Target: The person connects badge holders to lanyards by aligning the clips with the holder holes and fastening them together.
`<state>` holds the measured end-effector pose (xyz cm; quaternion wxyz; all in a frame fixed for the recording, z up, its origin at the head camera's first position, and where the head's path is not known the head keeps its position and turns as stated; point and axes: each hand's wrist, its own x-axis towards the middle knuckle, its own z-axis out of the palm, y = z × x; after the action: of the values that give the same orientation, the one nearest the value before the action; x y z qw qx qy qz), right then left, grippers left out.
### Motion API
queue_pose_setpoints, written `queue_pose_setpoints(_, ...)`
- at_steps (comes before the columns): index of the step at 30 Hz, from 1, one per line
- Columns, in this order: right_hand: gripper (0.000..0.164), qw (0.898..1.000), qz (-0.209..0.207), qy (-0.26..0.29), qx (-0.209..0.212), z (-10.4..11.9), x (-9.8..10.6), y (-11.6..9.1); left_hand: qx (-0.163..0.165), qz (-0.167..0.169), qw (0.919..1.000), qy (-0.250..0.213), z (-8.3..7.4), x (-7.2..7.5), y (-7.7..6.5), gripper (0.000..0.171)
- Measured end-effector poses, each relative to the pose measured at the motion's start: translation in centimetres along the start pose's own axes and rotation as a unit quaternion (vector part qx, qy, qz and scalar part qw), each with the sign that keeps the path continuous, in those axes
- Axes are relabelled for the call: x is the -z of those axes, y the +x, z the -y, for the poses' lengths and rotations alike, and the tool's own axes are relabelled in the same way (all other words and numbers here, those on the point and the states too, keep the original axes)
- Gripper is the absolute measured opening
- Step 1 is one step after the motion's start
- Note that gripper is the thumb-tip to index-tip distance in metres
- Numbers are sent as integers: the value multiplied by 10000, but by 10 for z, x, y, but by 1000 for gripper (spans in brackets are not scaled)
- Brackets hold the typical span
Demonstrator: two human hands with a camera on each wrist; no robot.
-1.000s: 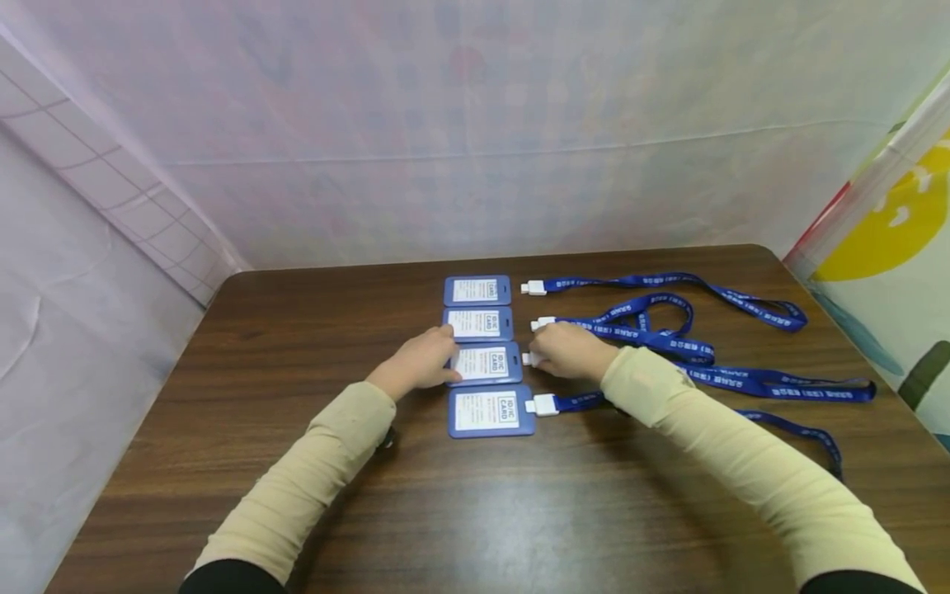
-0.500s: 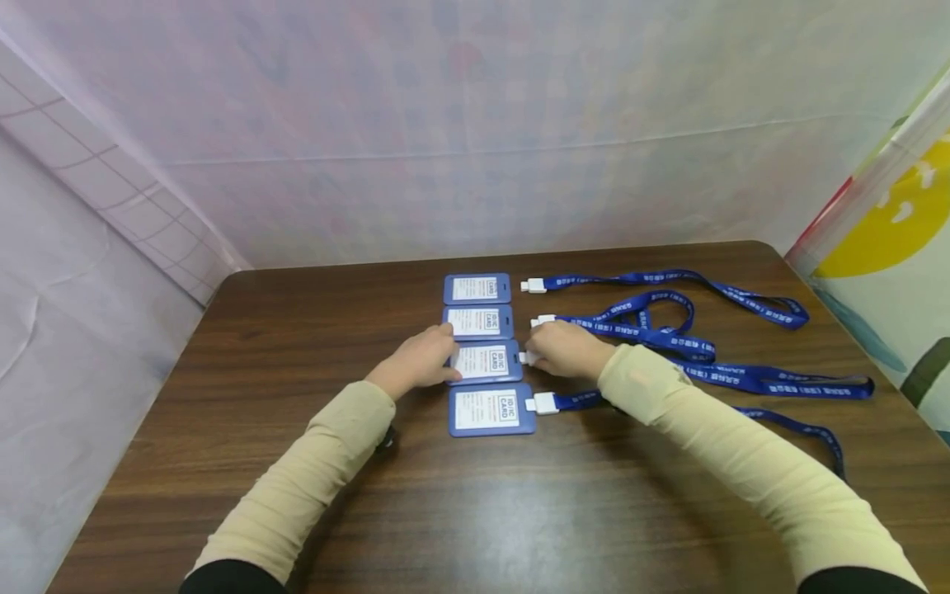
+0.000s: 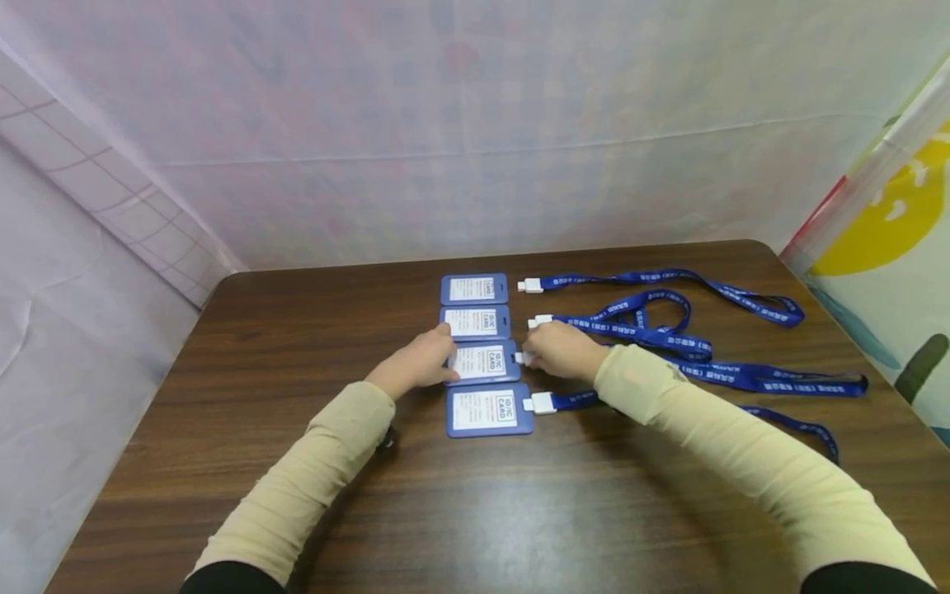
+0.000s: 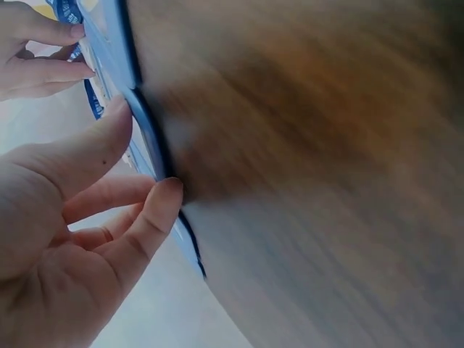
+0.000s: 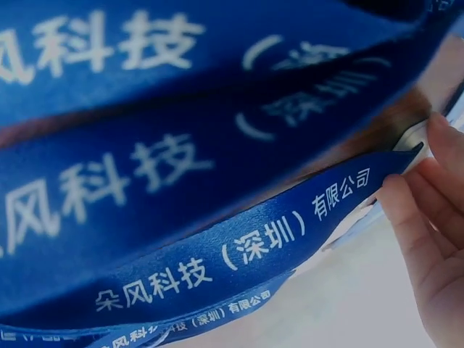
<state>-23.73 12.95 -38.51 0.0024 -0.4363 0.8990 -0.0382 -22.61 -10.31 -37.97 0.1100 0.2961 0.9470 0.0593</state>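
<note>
Several blue ID card holders lie in a column on the brown table. My left hand (image 3: 419, 359) holds the third card holder (image 3: 484, 363) from the back at its left end. In the left wrist view, thumb and forefinger sit at this holder's edge (image 4: 154, 138). My right hand (image 3: 567, 351) pinches the white clip (image 3: 520, 358) of a blue lanyard (image 3: 779, 379), mostly hidden by the fingers. The clip's tip overlaps the holder's slot end in the head view. The lanyard strap (image 5: 239, 243) trails from my right fingertips in the right wrist view.
The front card holder (image 3: 490, 410) has a white lanyard clip (image 3: 543, 403) overlapping its slot end. Two more holders, the back one (image 3: 473, 289) and the second (image 3: 475, 322), face the back lanyard (image 3: 668, 276) and a looped lanyard (image 3: 646, 332). A curtain hangs behind the table (image 3: 312, 495).
My right hand has moved slightly left with the white clip, whose tip now overlaps the third holder's slot end. My left hand keeps its hold.
</note>
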Motion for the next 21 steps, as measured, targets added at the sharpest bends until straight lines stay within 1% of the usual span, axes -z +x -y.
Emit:
queue_pose_setpoints(5,6,9998,-109,61,136,0,-2,2,51,-33,9998,-163,-2,4,1,26)
queue_pose_setpoints(11,8,9995,-203,48,231,-3,-6,2,50,-76,9999,-136,-2,4,4,27)
queue_pose_setpoints(17,11,9991,-289,71,292,-2,-6,3,-3,-126,9998,-149,-1,3,4,28)
queue_pose_setpoints(21,12,9990,-315,70,316,-2,-5,3,48,-95,9997,-202,-2,3,4,28)
